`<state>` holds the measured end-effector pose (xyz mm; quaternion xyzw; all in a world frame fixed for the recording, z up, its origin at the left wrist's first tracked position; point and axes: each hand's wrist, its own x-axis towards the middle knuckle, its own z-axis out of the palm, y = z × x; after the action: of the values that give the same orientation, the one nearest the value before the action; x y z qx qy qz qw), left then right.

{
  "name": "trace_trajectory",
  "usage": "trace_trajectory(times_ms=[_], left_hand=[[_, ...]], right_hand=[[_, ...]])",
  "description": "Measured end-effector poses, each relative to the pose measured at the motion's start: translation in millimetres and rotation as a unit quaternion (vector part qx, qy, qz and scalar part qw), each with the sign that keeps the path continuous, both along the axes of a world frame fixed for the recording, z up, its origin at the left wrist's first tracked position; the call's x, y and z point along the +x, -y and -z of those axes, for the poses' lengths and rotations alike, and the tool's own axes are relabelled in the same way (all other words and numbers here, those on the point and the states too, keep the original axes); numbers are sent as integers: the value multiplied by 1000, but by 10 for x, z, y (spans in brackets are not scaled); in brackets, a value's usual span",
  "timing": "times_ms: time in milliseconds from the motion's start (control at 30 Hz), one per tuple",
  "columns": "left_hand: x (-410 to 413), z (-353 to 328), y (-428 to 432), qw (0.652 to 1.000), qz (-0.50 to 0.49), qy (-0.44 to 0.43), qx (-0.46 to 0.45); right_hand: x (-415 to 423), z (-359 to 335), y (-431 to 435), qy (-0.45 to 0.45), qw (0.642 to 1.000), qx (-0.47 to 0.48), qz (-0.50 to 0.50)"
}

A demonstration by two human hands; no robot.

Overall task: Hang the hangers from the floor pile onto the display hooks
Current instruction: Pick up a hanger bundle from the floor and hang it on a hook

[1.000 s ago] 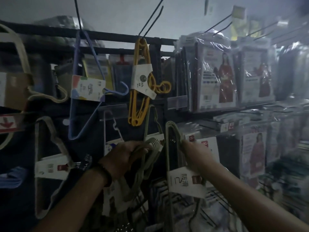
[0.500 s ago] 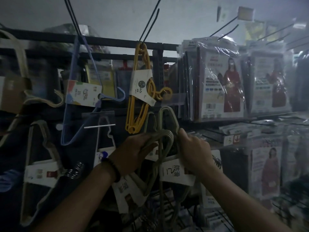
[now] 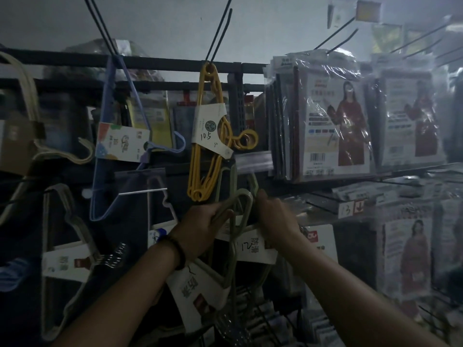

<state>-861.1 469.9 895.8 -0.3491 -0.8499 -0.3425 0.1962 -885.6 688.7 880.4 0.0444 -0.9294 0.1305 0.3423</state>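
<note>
Left grip (image 3: 204, 221) is clamped on the upper corner of a grey hanger bundle (image 3: 200, 294). Right grip (image 3: 275, 219) is curled round a second, labelled bundle (image 3: 253, 246) just beside it. Both bundles are held just below the yellow hangers (image 3: 208, 151) on a display hook (image 3: 220, 31).

Two arms in view, both bare from wrist back to frame edge.

Left hand (image 3: 203, 221) bare, back of hand and knuckles showing.

Left wrist: dark band (image 3: 176, 249), seems single row of round beads, snug just behind hand. Colour reads black or dark brown in dim light, cannot tell which.

Right hand (image 3: 275, 219) bare, slightly blurred. Right wrist and forearm bare skin only.

Nails, finer marks on skin too dark and soft to make out.
</note>
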Motion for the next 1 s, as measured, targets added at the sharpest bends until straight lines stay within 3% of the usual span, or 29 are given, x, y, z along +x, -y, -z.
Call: trace_trajectory(times_ms=[100,333,633,733,867,1000], left_hand=[[-114,21,52,999,-33,17,-16],[-182,141,89,994,-95,47,-12],[-43,188,189,981,-154,88,82],[-40,205,246,981,-172,69,63],[-9,253,259,974,-170,86,121],[-61,212,220,974,-179,77,116]], right_hand=[[-264,63,23,21,1000,10,0],[-808,127,88,-29,996,77,-32],[-1063,-18,330,43,989,140,27],[-1013,-39,282,56,991,119,10],[-767,56,147,-11,996,86,-17],[-283,82,100,12,993,-80,-83]])
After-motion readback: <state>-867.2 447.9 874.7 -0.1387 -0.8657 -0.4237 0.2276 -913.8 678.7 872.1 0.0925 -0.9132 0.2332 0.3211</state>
